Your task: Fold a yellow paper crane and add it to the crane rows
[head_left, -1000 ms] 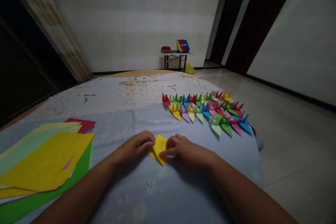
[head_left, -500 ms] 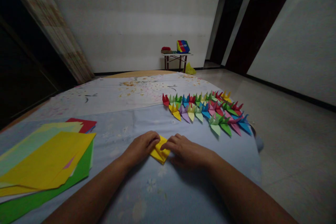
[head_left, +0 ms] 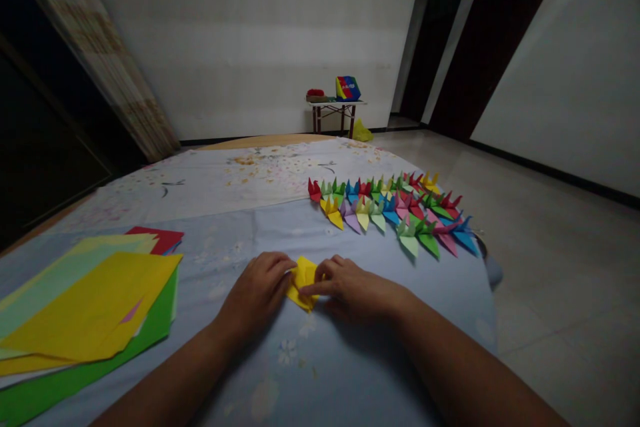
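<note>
A small folded yellow paper (head_left: 303,279) lies on the pale blue flowered cloth (head_left: 320,360) between my hands. My left hand (head_left: 259,292) has its fingers curled down onto the paper's left edge. My right hand (head_left: 353,287) presses on the paper's right side, its forefinger laid across the fold. Both hands cover part of the paper.
Several rows of coloured folded paper cranes (head_left: 395,210) lie beyond my right hand. A stack of loose coloured sheets (head_left: 85,300), yellow on top, lies at the left. A small table with a colourful box (head_left: 337,107) stands by the far wall. The cloth-covered edge drops to the floor at the right.
My left hand has slid right, closer over the yellow paper. My right forefinger shifted across the fold. The paper stays at the same spot.
</note>
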